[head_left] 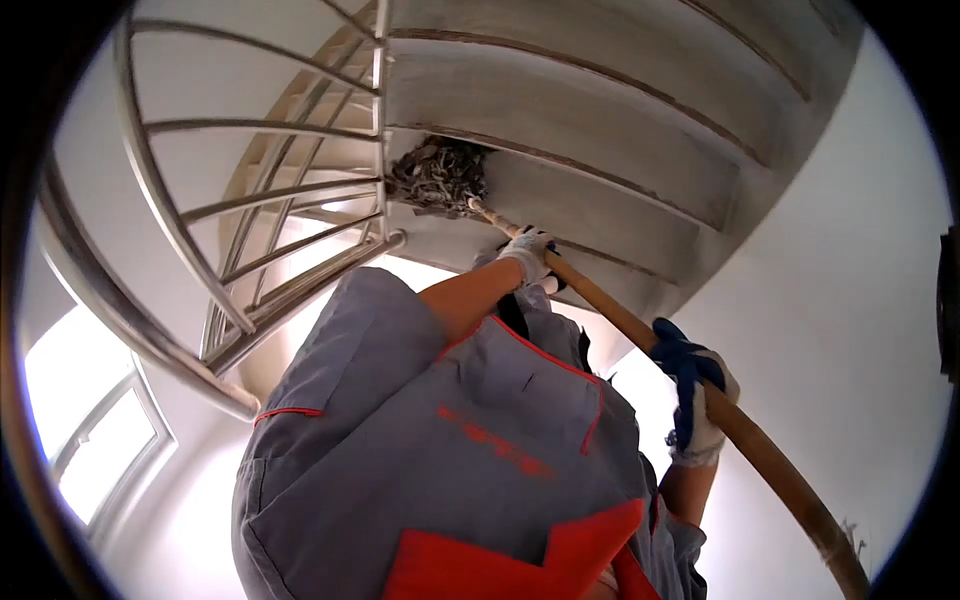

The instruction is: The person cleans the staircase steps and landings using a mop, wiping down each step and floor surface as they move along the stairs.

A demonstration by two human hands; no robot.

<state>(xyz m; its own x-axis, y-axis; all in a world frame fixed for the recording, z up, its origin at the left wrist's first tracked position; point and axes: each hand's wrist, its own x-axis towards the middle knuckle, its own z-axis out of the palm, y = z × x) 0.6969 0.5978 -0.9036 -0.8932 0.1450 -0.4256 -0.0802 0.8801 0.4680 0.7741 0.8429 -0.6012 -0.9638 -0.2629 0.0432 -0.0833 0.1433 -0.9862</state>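
My left hand (pixel 530 254), in a white and blue work glove, is closed around the lower part of a long wooden pole (pixel 610 308). Higher on the same pole my right hand (pixel 700 388) is wrapped, in a similar glove. The pole runs diagonally from the lower right to a dark, shaggy mop head (pixel 440 175). That mop head lies against a grey stair step (pixel 570 125), close to the railing. Its strands look bunched and dirty.
A curved metal railing (pixel 165 185) borders the stairs on the left. Curving steps with brown edges fill the top. A window (pixel 105 450) is at the lower left, and a pale wall (pixel 840 260) stands at the right. My grey and red work clothes fill the lower middle.
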